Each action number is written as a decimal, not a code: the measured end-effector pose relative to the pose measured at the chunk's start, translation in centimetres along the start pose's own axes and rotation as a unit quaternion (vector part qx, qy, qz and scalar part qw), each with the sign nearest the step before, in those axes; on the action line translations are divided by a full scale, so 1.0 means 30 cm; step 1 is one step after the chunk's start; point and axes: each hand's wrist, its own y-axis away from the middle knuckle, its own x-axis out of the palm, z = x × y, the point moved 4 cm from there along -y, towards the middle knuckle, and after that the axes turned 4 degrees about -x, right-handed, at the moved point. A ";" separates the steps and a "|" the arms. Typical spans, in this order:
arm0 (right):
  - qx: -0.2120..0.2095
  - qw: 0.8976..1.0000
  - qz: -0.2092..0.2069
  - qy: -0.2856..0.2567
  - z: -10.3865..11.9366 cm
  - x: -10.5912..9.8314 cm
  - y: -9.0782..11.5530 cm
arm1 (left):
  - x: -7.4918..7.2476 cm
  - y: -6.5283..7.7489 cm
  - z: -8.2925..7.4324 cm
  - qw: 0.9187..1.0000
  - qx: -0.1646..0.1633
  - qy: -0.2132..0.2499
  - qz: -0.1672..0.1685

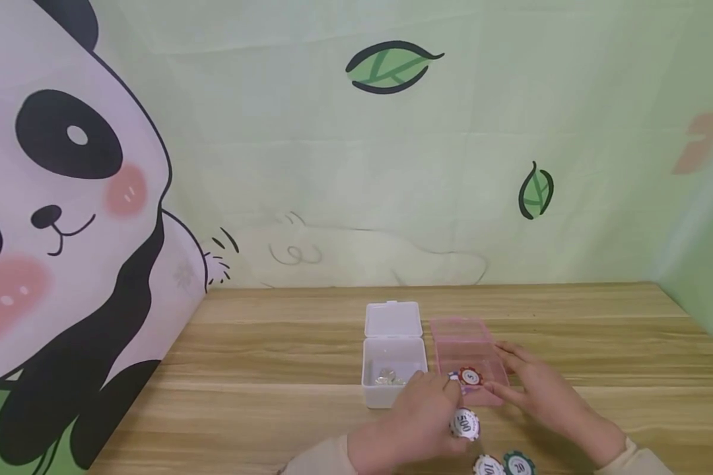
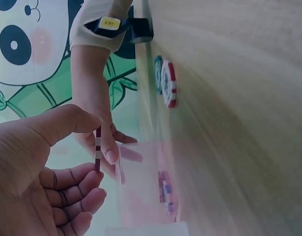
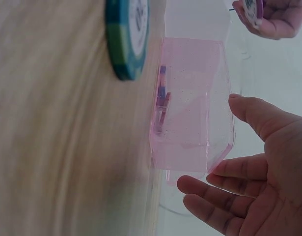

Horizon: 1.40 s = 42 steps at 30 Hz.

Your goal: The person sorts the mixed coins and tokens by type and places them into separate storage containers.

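My left hand [image 1: 412, 419] pinches a white-and-purple poker chip [image 1: 465, 424] marked 500 between thumb and fingertips, seen edge-on in the left wrist view. It is held in front of a pink see-through box [image 1: 481, 397] with its lid open. Inside that box lie a red chip [image 1: 471, 376] marked 5 and at least one more chip with blue and purple edge marks, partly hidden by my left hand. At the box's right side, my right hand [image 1: 546, 396] rests thumb and fingertips against its rim and corner, fingers spread and fairly straight.
A white box [image 1: 380, 396] with its lid open stands left of the pink one, holding several clear round pieces [image 1: 386, 377]. On the wooden table [image 1: 261, 382] nearer me lie a white-and-red chip [image 1: 488, 466] and a green chip [image 1: 519, 464]. A printed cloth hangs behind.
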 end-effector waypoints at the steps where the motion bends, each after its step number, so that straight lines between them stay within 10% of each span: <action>1: 0.000 1.000 -0.001 0.000 0.000 0.000 0.000 | -0.001 -0.005 0.004 1.000 -0.001 0.001 0.000; 29: 0.001 1.000 0.003 -0.010 0.003 0.001 0.004 | 0.029 -0.145 0.082 0.998 -0.053 0.009 -0.034; 42: 0.002 1.000 0.003 -0.005 0.003 0.004 0.004 | 0.058 -0.209 0.088 0.998 -0.065 -0.003 0.017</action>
